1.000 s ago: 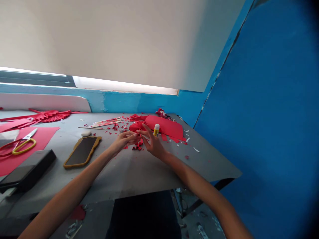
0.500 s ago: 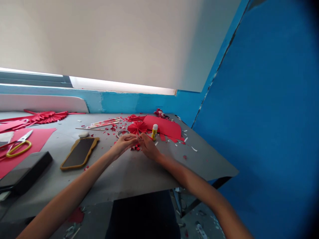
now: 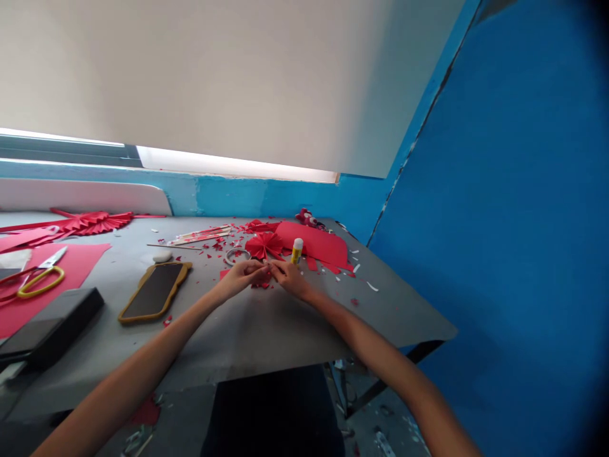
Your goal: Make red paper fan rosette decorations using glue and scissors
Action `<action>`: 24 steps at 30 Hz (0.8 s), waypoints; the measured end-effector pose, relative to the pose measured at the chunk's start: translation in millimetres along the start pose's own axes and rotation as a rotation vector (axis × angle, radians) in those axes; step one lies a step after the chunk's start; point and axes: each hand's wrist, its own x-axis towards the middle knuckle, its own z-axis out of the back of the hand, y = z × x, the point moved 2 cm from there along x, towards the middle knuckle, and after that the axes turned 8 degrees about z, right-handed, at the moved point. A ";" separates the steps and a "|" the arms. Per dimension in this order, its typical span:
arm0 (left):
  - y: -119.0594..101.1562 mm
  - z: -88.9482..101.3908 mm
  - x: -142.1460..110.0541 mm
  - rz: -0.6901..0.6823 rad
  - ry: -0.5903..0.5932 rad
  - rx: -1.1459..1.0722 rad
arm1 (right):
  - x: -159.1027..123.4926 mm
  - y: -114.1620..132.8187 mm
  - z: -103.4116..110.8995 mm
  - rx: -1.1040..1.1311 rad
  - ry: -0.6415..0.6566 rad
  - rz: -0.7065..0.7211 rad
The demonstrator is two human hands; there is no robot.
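head view | grey tabletop [image 3: 266, 330], blue wall [image 3: 490, 190] | left hand [image 3: 240, 279], right hand [image 3: 290, 279] pinching red paper [image 3: 266, 271]

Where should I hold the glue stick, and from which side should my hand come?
Probably grip the yellow body of the glue stick, below its white cap, since it stands upright. Come from the near side with the right hand, which is closest; the red paper fan sits on its left.
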 end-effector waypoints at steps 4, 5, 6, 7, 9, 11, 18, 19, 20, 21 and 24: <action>5.2 4.3 1.9 0.047 0.013 0.001 | 0.9 -0.9 -3.7 0.211 0.067 -0.082; 5.6 5.0 2.2 0.063 0.005 -0.010 | 1.0 -1.0 -4.9 0.245 0.065 -0.097; 5.3 5.4 2.2 0.075 -0.004 -0.019 | 1.0 -1.2 -5.9 0.266 0.052 -0.111; 4.5 5.4 2.0 0.083 -0.018 -0.027 | 0.8 -1.3 -6.9 0.272 0.033 -0.123; 1.6 4.1 0.6 0.096 -0.048 -0.028 | 0.1 -1.8 -8.2 0.254 -0.006 -0.141; -2.0 1.1 -1.9 0.110 -0.061 -0.017 | -0.8 -2.1 -8.7 0.219 -0.036 -0.135; -8.1 -7.7 -8.9 0.060 0.010 0.007 | -2.6 -3.3 -9.8 0.091 -0.065 -0.080; -7.6 -7.5 -8.8 0.052 0.013 0.009 | -2.6 -3.0 -10.2 0.077 -0.070 -0.074; -6.9 -7.2 -8.5 0.043 0.017 0.012 | -2.7 -2.5 -10.6 0.064 -0.074 -0.067; -6.1 -7.1 -8.1 0.031 0.024 0.018 | -2.6 -1.9 -11.0 0.051 -0.075 -0.059; -4.6 -7.6 -6.5 -0.008 0.039 0.052 | -2.1 0.7 -11.1 0.019 -0.072 -0.046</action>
